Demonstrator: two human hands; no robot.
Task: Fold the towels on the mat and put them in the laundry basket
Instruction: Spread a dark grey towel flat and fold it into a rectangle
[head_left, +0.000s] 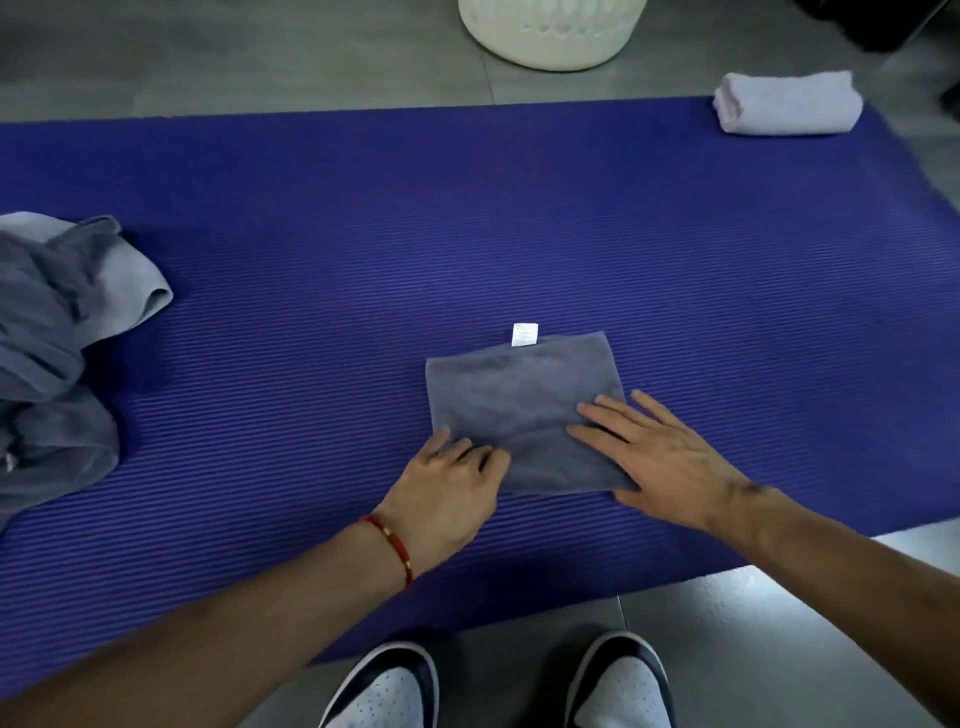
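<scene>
— The left hand (449, 480): what's it doing?
— Its fingers curl on the near-left corner of the grey towel (519, 410) and seem to pinch the edge. The right hand (657, 457) lies flat, fingers straight, pressing the near-right part.
— And the towel?
— Mid-mat (363, 208), just ahead of both hands, a soft folded rectangle, long axis left to right, white tag (525, 334) on the far edge.
— Next?
— Probably another fold, left over right. The basket (550, 31), white and perforated, stands beyond the ribbed mat, nearer the right hand.

Home floor: grey tiles (234, 57), exercise mat (467, 234)
</scene>
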